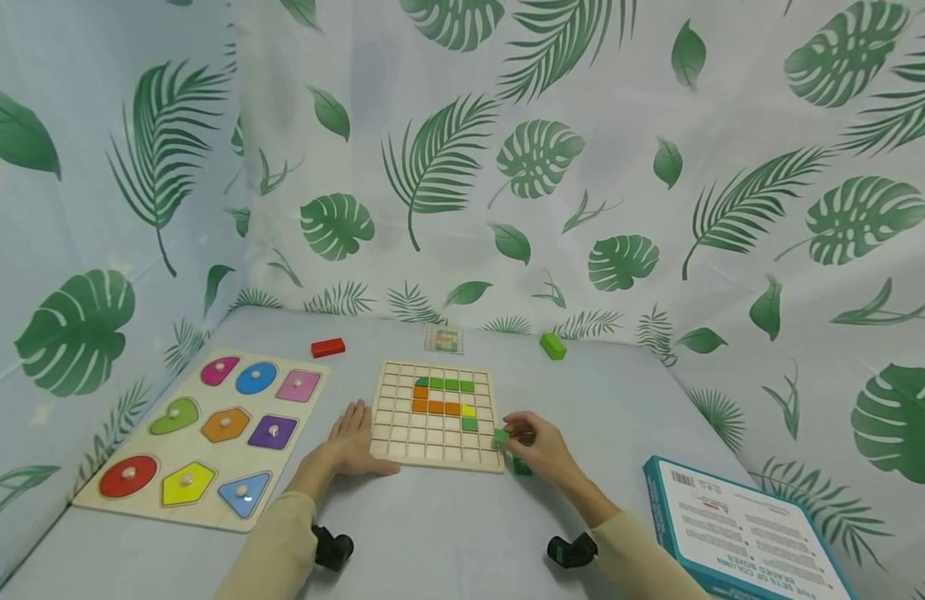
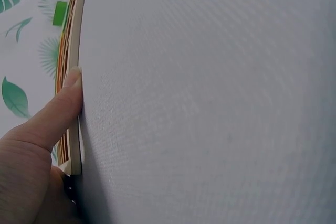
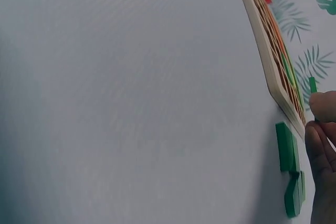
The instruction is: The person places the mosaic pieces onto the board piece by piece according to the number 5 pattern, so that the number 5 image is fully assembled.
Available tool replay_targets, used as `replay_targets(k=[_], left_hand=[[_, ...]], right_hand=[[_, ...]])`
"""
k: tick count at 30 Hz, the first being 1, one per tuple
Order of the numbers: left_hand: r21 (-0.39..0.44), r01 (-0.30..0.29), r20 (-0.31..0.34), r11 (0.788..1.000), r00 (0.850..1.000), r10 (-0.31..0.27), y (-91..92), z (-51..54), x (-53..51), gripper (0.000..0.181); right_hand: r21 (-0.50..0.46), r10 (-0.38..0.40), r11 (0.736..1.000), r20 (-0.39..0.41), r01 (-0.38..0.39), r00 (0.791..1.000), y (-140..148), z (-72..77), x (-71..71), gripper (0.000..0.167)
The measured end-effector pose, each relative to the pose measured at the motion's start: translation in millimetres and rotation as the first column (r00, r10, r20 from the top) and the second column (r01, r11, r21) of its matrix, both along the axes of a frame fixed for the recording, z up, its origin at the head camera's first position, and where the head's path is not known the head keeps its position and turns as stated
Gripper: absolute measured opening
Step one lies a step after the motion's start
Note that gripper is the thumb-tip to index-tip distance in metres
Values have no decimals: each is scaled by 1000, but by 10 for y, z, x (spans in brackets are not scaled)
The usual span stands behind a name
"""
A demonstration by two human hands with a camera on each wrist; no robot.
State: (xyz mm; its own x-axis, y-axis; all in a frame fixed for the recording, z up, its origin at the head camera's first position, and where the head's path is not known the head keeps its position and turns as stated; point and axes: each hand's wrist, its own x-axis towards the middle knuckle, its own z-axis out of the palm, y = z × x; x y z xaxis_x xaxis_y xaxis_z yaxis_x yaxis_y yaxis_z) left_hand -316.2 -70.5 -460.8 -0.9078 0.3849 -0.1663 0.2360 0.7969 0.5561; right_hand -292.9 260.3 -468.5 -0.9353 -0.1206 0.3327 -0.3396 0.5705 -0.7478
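Two hands [image 1: 353, 446] [image 1: 545, 450] flank the board [image 1: 431, 443] (right pinching tile [image 1: 502, 436]), far edge [image 1: 437, 365] free.

A nine-shape puzzle [image 1: 233, 458] lies at the left of the counter [image 1: 417, 533]. Toward the back rest a red block [image 1: 328, 347] and, well apart from it, a green block [image 1: 552, 346]. A blue-edged box [image 1: 747, 529] lies at the right; leaf-print cloth [image 1: 552, 217] hangs behind and along both sides.

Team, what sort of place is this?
Probably a screened-off tabletop activity booth, though that's a guess: leaf-print sheeting stands behind a pale tabletop holding a knobbed shape puzzle and a gridded wooden board.
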Motion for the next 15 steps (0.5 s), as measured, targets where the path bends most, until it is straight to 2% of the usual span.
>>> replay_targets(k=[5,8,15], left_hand=[[23,2,-6,1000,1000,-2,-10,-60,-16,119],[16,-1,-6,1000,1000,2,-10,-59,-16,119],[-4,-15,1,1000,1000,15,-1,36,21,113]], right_hand=[[12,27,1000,6,-27,1000,-85,-50,-43,32],[29,35,999,-1,-35,999,-139,-57,-62,32],[63,64,996,-23,-62,998,-257,-48,-89,29]])
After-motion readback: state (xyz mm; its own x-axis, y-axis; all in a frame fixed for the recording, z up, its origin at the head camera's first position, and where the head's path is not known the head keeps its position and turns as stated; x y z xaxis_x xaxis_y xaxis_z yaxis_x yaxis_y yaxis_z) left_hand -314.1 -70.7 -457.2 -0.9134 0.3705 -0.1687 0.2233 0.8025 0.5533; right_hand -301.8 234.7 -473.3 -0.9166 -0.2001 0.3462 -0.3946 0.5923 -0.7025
